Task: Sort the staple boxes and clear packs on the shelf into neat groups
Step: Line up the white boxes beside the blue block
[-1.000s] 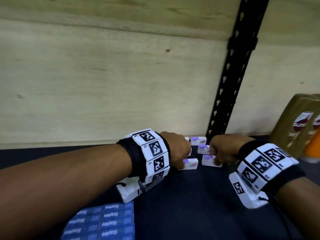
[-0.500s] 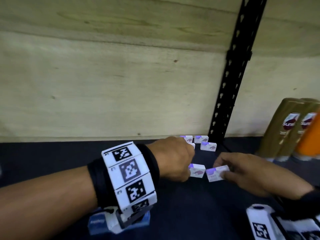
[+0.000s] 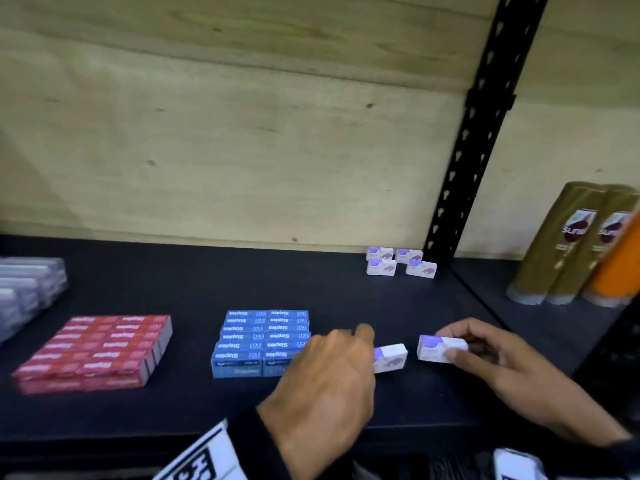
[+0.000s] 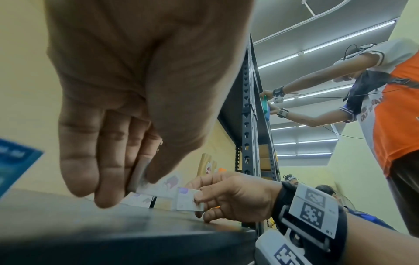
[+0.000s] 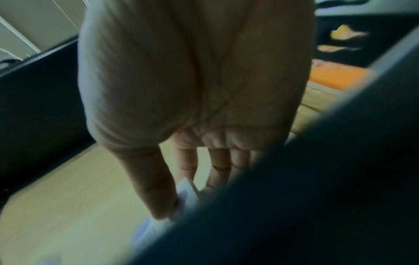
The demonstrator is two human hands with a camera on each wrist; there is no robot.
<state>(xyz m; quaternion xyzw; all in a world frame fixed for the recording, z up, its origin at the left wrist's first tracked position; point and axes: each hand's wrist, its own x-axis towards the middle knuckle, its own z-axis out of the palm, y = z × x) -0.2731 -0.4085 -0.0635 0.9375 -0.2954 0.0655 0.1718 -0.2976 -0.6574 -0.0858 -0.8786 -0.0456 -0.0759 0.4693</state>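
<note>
On the black shelf (image 3: 194,282), my left hand (image 3: 332,368) pinches a small white-and-purple staple box (image 3: 391,356) between thumb and fingers, just right of the blue staple boxes (image 3: 263,341). My right hand (image 3: 491,358) pinches a second white-and-purple box (image 3: 438,348) a short gap to its right; the left wrist view shows that hand (image 4: 229,195) holding its box (image 4: 188,199) just above the shelf. Several more white-and-purple boxes (image 3: 400,263) sit grouped at the back by the upright. Red staple boxes (image 3: 97,348) form a block at the left. Clear packs (image 3: 27,292) lie at the far left.
A black perforated upright (image 3: 474,133) rises at the back right. Gold bottles (image 3: 575,244) and an orange one (image 3: 620,268) stand right of it. A plywood wall (image 3: 242,133) backs the shelf. Another person (image 4: 385,100) works at a higher shelf in the left wrist view.
Both hands have drawn back from the rear group toward the shelf's front, each carrying one white-and-purple box. The view has pulled back, so the red and blue blocks now show.
</note>
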